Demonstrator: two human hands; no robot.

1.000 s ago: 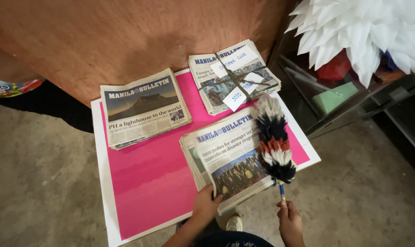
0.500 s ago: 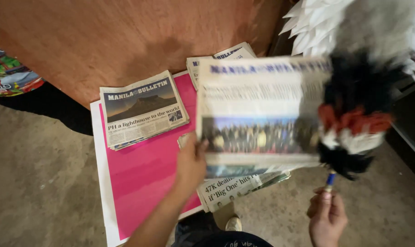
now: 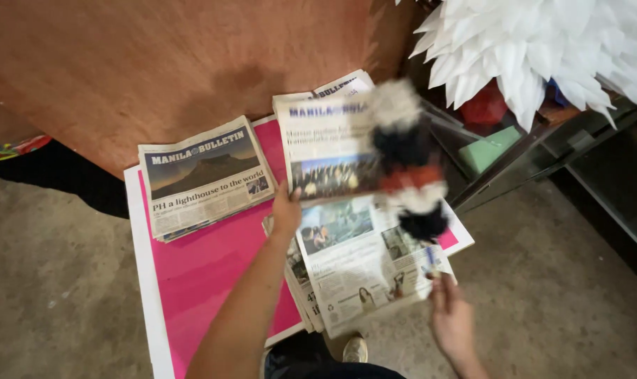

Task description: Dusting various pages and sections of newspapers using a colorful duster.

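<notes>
My left hand (image 3: pixel 286 209) grips a folded newspaper section (image 3: pixel 325 144) by its lower left corner and holds it raised above the floor. My right hand (image 3: pixel 450 316) is closed on the handle of a feather duster (image 3: pixel 408 165) with white, black and red feathers, blurred as it passes over the raised paper. Beneath them an opened newspaper pile (image 3: pixel 353 260) lies on a pink sheet (image 3: pixel 213 274). Another folded newspaper stack (image 3: pixel 202 175) rests on the sheet's far left corner.
A brown wooden panel (image 3: pixel 157 63) stands behind the papers. A white paper-petal decoration (image 3: pixel 557 42) sits on a dark metal shelf (image 3: pixel 536 147) at right, holding a green box (image 3: pixel 493 149). Grey concrete floor (image 3: pixel 51 281) surrounds the sheet. My shoe (image 3: pixel 353 347) shows below.
The raised newspaper has dropped lower and farther from the camera. The duster has swung left onto it. An opened page on the pile beneath is now uncovered.
</notes>
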